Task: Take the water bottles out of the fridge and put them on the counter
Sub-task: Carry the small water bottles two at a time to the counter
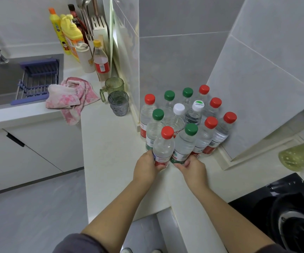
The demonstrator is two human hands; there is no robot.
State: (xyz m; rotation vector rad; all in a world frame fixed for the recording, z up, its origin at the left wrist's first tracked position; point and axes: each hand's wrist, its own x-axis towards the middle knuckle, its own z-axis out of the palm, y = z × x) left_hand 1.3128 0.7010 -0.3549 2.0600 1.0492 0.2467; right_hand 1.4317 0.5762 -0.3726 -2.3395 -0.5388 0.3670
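Twelve water bottles [184, 125] stand clustered just beyond the two hands: six with red caps, four with green caps, two with white caps. One red-capped bottle [163, 148] sits in the left hand [145, 167]; one green-capped bottle [184, 145] touches the right hand [193, 168]. Farther left of the hands are two cups [116, 94], one pink towel [70, 95] and two yellow detergent bottles [65, 33].

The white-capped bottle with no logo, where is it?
The white-capped bottle stands mid-cluster on the counter, behind the green-capped front bottle.
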